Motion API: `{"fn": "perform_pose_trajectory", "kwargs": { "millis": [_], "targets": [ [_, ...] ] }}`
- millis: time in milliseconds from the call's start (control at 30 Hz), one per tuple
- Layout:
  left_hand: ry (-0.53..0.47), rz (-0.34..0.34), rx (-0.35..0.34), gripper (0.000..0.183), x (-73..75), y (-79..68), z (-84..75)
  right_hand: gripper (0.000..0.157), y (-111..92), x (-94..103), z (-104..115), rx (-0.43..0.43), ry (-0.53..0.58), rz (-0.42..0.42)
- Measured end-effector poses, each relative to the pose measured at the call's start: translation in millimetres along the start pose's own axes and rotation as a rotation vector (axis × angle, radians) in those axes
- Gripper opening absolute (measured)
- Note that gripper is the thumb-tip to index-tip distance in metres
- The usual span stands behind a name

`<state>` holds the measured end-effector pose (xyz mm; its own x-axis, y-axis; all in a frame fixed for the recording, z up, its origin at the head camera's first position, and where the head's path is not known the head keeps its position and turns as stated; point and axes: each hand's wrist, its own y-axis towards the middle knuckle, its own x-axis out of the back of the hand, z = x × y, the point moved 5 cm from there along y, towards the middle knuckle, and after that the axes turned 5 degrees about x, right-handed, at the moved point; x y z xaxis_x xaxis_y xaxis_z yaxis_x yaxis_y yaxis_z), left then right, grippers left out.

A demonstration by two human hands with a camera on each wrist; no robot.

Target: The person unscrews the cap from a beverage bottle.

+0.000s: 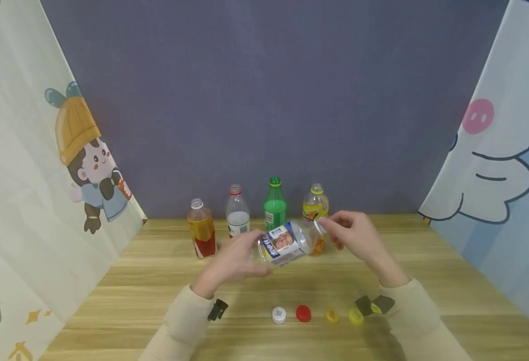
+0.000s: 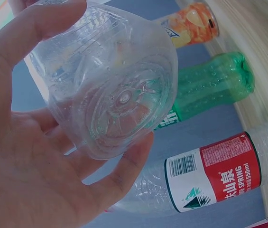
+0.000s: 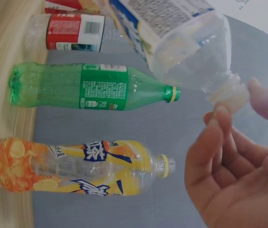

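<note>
A clear plastic bottle [image 1: 287, 242] with a blue, white and yellow label is held tilted above the table, its neck toward the right. My left hand [image 1: 233, 258] grips it around the base end; in the left wrist view the fingers curl round the ridged bottom [image 2: 124, 97]. At the other end my right hand [image 1: 356, 238] pinches the white cap [image 3: 235, 97] on the neck between thumb and fingertips. The bottle looks empty. Part of the yellow-labelled tea bottle [image 1: 315, 208] is hidden behind it.
Uncapped bottles stand in a row at the back: an amber-and-red one [image 1: 203, 230], a clear one with a red neck ring [image 1: 237, 213] and a green one [image 1: 275, 203]. Nearer, a white cap [image 1: 279, 315], a red cap [image 1: 303, 313] and yellowish caps [image 1: 356, 316] lie on the wooden table [image 1: 124, 296].
</note>
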<state>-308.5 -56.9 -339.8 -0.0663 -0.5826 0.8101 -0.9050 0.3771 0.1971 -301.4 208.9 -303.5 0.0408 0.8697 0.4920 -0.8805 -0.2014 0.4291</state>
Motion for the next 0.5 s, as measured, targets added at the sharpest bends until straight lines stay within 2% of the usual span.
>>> {"fn": "perform_pose_trajectory", "kwargs": {
  "millis": [267,500],
  "targets": [
    [0.02,-0.01,-0.015,0.076,2.2,-0.9,-0.8,0.029,-2.9,-0.7,5.7,0.077,0.047,0.082],
    [0.024,-0.017,-0.018,0.076,3.2,-1.5,-1.9,0.026,-3.6,-0.8,8.1,0.15,0.07,0.113]
  ]
}}
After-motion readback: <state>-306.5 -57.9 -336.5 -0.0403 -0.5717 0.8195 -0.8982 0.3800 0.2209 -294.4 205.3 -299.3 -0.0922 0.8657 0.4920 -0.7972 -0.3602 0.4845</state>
